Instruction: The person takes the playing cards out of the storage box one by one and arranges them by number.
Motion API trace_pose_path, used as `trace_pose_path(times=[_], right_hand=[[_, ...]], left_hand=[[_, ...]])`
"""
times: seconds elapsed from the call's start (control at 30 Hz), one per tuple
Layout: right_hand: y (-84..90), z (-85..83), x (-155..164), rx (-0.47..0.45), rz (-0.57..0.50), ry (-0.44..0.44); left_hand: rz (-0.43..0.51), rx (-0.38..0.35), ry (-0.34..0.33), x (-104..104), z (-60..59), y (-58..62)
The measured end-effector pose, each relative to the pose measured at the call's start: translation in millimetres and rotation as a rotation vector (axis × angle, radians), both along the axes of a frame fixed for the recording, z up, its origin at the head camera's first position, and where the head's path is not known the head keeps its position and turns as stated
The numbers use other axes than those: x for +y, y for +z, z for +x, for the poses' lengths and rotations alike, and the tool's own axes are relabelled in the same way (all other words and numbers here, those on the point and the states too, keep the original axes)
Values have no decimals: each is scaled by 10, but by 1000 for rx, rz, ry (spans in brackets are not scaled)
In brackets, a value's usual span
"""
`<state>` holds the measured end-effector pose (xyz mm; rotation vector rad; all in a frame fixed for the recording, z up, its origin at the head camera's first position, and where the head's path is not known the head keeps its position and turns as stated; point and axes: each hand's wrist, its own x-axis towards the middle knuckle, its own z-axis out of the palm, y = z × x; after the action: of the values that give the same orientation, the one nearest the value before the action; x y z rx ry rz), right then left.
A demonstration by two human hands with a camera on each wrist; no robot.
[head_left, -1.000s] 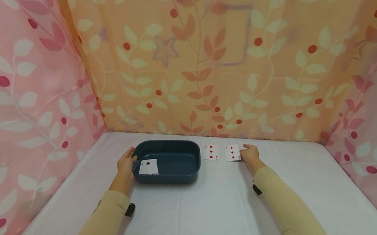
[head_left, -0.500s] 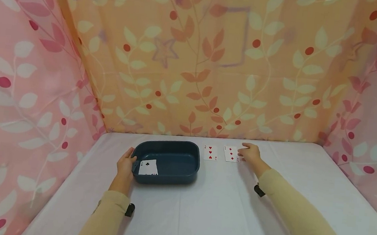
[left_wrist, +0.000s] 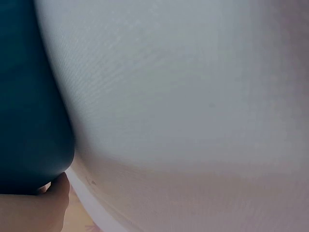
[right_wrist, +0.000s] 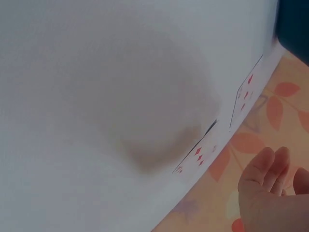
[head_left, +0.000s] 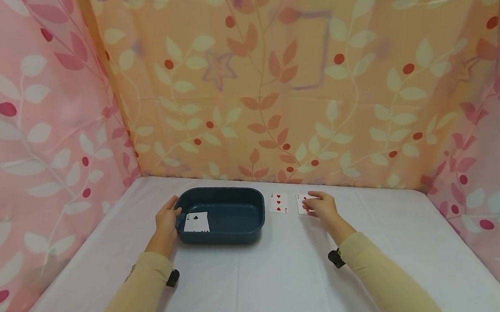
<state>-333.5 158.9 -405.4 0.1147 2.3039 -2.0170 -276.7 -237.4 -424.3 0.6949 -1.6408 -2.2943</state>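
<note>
A dark blue tub (head_left: 235, 214) stands on the white table, with a clubs card (head_left: 197, 221) lying inside at its left end. My left hand (head_left: 171, 213) grips the tub's left rim, thumb over the edge; in the left wrist view a finger (left_wrist: 54, 203) shows against the tub's wall (left_wrist: 29, 106). Right of the tub lie a hearts card (head_left: 278, 202) and a diamonds card (head_left: 302, 204). My right hand (head_left: 315, 203) hovers over the diamonds card's right half with relaxed fingers (right_wrist: 266, 169), holding nothing. Both cards, diamonds (right_wrist: 199, 153) and hearts (right_wrist: 245, 93), lie flat.
Leaf-patterned curtains wall the table in: orange at the back (head_left: 284, 79), pink on the left (head_left: 33, 105) and on the right (head_left: 499, 150). The white tabletop (head_left: 265, 278) stretches bare toward me and to the right of the cards.
My right hand has slid left from the diamonds card's right edge to over the card, covering more of it. The left hand and the tub have stayed still.
</note>
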Motion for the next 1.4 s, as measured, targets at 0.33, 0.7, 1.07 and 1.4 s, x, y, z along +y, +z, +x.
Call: trace_pose_path(times=[0.33,0.7,1.07,1.4], right_hand=[[31,18,-266,-1,-116,-19],[62,88,-571,-16,-178,34],[162,203,-832,13,-267,99],[212,287,-1048,29,-283,167]], left_hand=[[14,11,-4,4,-8,-8],[12,2,6,7,6,-35],[13,3,7,3,1,-16],[0,-8,7,7,-11,-7]])
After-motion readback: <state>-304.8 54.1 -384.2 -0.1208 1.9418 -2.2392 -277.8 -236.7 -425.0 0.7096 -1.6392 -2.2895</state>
